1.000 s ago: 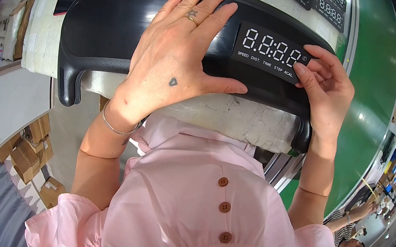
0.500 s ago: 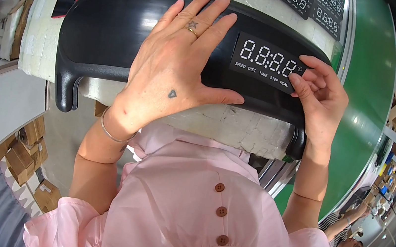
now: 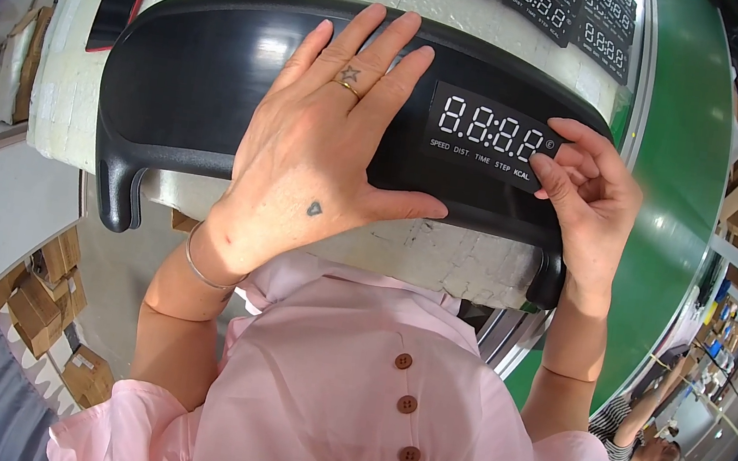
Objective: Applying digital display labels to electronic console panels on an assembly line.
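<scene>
While two hands (image 3: 310,144) work, one label (image 3: 486,136), one console (image 3: 192,91)

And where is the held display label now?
In the head view, the label is right of centre, over the right half of the black console, pinched by the right hand.

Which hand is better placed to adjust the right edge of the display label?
Right, I'd say: the right hand has thumb and index finger at that edge of the display label. The left hand lies flat, fingers spread, on the black housing, left of the label.
</scene>
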Available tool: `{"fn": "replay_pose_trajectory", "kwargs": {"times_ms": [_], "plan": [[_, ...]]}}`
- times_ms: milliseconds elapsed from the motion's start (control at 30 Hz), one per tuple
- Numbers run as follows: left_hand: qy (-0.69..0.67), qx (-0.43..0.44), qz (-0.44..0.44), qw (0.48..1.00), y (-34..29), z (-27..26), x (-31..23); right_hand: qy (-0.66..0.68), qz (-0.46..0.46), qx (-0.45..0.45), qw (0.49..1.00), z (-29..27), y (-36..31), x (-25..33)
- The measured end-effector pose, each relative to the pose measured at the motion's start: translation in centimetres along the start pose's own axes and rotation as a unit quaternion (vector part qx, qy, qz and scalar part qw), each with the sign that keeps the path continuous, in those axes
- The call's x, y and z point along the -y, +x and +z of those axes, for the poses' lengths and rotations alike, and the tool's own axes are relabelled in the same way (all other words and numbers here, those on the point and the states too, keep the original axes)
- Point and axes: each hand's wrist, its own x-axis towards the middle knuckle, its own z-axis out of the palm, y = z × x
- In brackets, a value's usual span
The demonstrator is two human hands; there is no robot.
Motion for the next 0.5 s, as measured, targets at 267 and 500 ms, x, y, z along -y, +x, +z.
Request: {"fn": "replay_pose_trajectory", "kwargs": {"times_ms": [267,500], "plan": [[0.010,0.007,-0.001,1.000,0.06,-0.19,0.10,-0.003,0.002,-0.001,1.000,0.12,0.04,0.21],[0.016,0.014,-0.004,1.000,0.11,-0.04,0.06,0.004,0.020,-0.006,1.000,0.22,0.02,0.29]]}}
